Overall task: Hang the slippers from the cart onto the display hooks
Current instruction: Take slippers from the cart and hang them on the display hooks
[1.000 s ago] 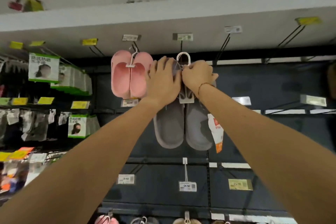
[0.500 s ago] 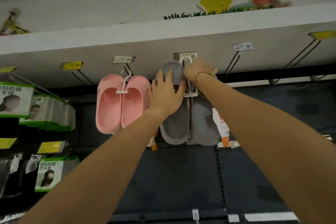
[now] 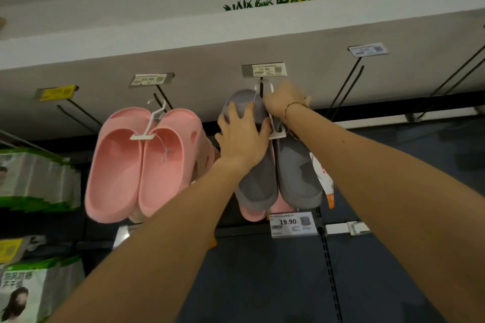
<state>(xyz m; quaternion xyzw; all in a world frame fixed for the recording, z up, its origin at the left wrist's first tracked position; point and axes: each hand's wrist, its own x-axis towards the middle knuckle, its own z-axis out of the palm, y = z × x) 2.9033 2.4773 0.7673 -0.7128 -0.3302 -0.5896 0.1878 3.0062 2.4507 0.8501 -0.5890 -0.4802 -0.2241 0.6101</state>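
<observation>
Head view, frame centre: two grey slippers [image 3: 296,173] hang as one pair beside two pink slippers [image 3: 141,165]. Left hand [image 3: 242,139] presses spread fingers on the left grey slipper; right hand [image 3: 284,101] pinches their white hanger [image 3: 278,134] just above.

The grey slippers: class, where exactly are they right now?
In the head view, the grey slippers hang centre frame under the 15.90 price tag, right of the pink slippers, with the left hand on them.
</observation>
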